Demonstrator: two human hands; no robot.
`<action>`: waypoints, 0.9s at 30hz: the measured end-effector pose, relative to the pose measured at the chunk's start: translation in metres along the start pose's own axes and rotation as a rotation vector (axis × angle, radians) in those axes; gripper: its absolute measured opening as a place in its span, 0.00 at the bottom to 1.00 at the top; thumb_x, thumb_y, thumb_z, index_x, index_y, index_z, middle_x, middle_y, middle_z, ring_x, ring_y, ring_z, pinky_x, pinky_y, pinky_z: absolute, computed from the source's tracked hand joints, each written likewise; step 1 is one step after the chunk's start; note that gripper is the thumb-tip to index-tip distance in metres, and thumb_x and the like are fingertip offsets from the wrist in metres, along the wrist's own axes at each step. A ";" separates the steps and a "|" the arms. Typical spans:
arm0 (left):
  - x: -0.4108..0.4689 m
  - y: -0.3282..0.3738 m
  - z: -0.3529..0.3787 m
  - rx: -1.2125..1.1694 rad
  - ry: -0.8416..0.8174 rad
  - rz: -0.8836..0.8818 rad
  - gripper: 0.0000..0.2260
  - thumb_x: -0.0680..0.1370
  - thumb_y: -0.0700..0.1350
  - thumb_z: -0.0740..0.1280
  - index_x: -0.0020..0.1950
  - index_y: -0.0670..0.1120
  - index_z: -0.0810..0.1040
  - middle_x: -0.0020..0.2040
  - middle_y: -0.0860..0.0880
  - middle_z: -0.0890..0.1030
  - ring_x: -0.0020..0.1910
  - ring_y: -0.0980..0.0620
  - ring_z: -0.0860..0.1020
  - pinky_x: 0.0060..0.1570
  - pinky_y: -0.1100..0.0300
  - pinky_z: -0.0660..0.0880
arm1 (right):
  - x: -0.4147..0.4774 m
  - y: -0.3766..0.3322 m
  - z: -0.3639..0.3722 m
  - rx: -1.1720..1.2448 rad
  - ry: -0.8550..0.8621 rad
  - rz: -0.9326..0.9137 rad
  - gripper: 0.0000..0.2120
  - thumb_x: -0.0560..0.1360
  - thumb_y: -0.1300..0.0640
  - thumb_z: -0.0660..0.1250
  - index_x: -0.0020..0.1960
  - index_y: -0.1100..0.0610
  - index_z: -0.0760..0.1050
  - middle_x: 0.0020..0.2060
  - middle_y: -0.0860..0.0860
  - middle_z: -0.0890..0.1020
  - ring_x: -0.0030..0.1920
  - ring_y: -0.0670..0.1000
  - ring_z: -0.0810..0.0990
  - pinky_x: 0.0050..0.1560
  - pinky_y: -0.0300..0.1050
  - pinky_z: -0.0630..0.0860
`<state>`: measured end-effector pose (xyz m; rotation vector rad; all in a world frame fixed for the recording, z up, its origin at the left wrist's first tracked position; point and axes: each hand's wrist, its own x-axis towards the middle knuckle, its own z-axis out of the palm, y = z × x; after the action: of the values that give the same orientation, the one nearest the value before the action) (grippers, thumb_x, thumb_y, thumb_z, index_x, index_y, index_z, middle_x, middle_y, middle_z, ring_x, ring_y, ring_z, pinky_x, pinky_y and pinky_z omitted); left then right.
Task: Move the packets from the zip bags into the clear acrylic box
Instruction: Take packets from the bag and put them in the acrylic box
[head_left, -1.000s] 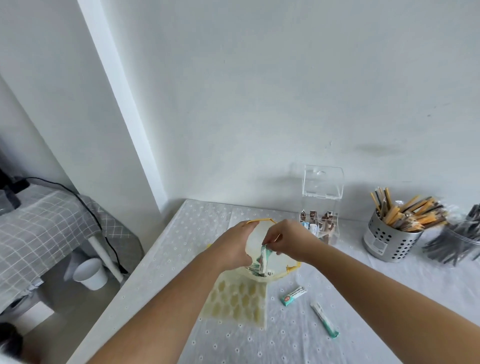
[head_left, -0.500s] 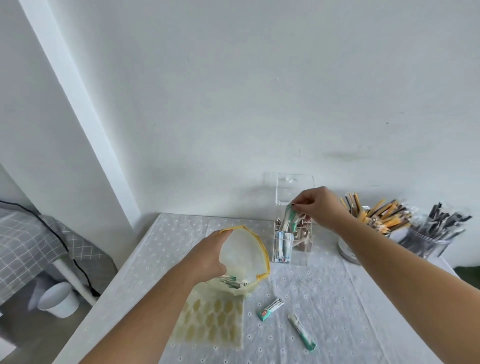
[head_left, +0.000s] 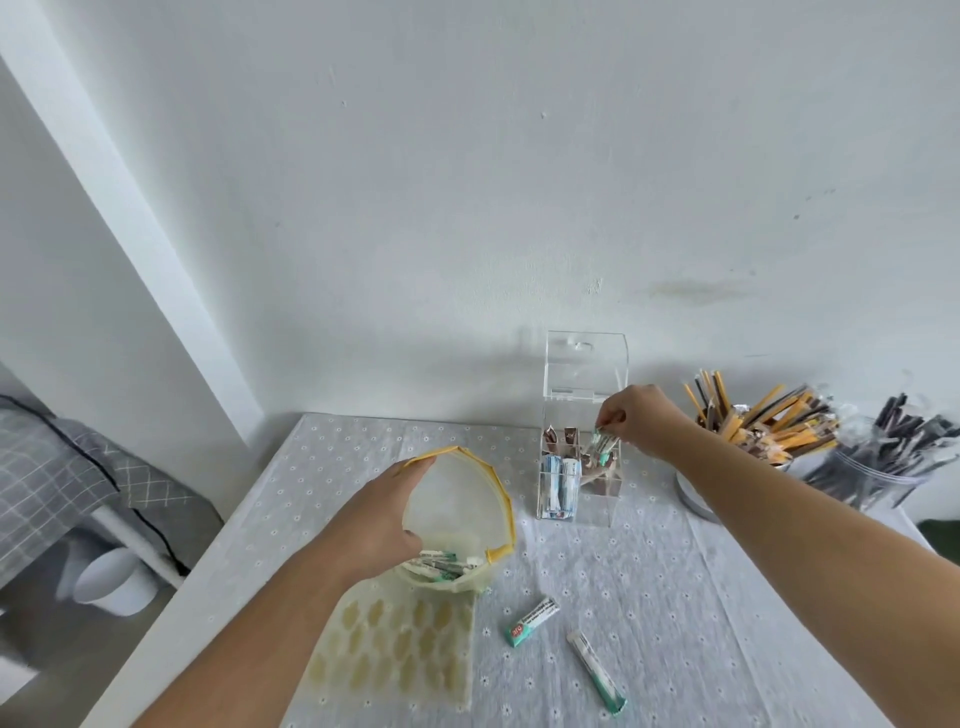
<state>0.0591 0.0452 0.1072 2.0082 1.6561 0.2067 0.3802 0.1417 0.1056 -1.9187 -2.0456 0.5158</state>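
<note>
Here, packets (head_left: 602, 448) pinched in fingers (head_left: 609, 419), over box (head_left: 582, 452)

My left hand (head_left: 382, 525) covers the near rim of the zip bag (head_left: 457, 519), hiding part of the packets (head_left: 439, 564) beneath my fingers. The packets pinched in my right hand (head_left: 641, 415) are blurred, their print unreadable. Right of those fingers, a container of dark sticks (head_left: 883, 462) smears toward the frame edge. Both my forearms are cropped at the bottom.
</note>
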 end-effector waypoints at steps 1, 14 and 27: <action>0.001 0.000 0.000 0.002 0.000 -0.004 0.38 0.71 0.35 0.62 0.76 0.57 0.53 0.75 0.59 0.58 0.41 0.55 0.69 0.36 0.71 0.66 | 0.002 0.001 0.002 -0.023 -0.018 -0.006 0.04 0.72 0.63 0.70 0.46 0.59 0.84 0.43 0.54 0.85 0.41 0.48 0.81 0.50 0.43 0.80; 0.007 -0.007 0.003 -0.046 0.005 -0.037 0.38 0.71 0.35 0.62 0.76 0.58 0.54 0.73 0.61 0.59 0.43 0.55 0.72 0.34 0.71 0.68 | 0.019 0.016 0.037 -0.246 -0.234 -0.039 0.05 0.70 0.56 0.74 0.46 0.52 0.84 0.45 0.48 0.85 0.47 0.50 0.82 0.54 0.47 0.79; 0.008 -0.002 0.005 -0.048 0.003 -0.034 0.36 0.72 0.36 0.62 0.76 0.56 0.54 0.73 0.60 0.59 0.46 0.55 0.70 0.36 0.71 0.65 | -0.004 0.006 0.031 -0.138 -0.064 -0.080 0.06 0.74 0.58 0.69 0.49 0.54 0.82 0.46 0.49 0.85 0.40 0.46 0.79 0.49 0.41 0.78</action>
<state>0.0612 0.0517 0.1002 1.9437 1.6699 0.2358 0.3721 0.1357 0.0756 -1.9090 -2.2429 0.4329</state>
